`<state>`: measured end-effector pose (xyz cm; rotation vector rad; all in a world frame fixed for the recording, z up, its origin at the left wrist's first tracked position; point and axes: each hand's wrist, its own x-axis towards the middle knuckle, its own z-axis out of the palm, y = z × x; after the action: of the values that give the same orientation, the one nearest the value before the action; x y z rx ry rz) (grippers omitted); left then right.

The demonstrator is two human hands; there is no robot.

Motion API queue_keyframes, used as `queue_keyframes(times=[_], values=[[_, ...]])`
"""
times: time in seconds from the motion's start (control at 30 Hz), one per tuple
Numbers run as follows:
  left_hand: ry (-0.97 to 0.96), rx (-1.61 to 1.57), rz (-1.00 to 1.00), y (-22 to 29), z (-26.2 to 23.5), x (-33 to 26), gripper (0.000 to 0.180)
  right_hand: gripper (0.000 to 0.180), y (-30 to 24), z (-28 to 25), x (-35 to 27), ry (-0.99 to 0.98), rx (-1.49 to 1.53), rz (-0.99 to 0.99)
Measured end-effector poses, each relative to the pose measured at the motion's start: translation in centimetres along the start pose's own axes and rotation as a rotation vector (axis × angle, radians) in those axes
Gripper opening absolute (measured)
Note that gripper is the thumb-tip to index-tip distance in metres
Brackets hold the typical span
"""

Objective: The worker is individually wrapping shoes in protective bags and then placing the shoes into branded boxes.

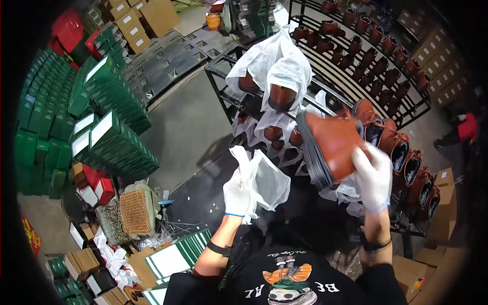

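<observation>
In a white glove, my right hand grips a brown leather shoe, lifted with its dark sole turned to the left. My left hand, gloved in white too, is closed around a thin white bag whose loose part spreads out to the right. Ahead, brown shoes wrapped in white bags sit on a black metal rack. To the right of the held shoe, a row of unwrapped brown lace-up shoes stands on the rack.
Stacks of green shoeboxes rise at the left. A second rack with many brown shoes stands behind. Beaded seat cushion lies lower left, near scraps and boxes. Cardboard boxes stand at the right. Another person in red shows at the far right.
</observation>
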<state>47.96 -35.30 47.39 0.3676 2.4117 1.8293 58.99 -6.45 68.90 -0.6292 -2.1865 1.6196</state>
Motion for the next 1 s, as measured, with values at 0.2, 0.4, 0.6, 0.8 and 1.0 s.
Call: queue_keyframes(times=[0.2, 0.4, 0.6, 0.8, 1.0], values=[[0.003, 0.265, 0.025, -0.4, 1.0, 0.1, 0.029, 0.018, 1.5, 1.0, -10.4, -0.076, -0.570, -0.447], [-0.253, 0.130, 0.113, 5.4, 1.8, 0.3, 0.025, 0.025, 3.5, 5.2, -5.8, -0.720, -0.777, -0.564], [-0.359, 0.385, 0.256, 10.1, 2.1, 1.0, 0.025, 0.026, 4.5, 4.5, -6.0, -0.728, -0.707, -0.560], [-0.415, 0.433, 0.359, 13.1, 0.1, -1.7, 0.025, 0.023, 6.1, 7.2, -8.7, 0.044, -0.187, -0.115], [-0.199, -0.169, 0.078, 13.8, -1.6, -2.7, 0.021, 0.021, 2.8, 5.6, -6.3, 0.325, -0.549, -0.718]])
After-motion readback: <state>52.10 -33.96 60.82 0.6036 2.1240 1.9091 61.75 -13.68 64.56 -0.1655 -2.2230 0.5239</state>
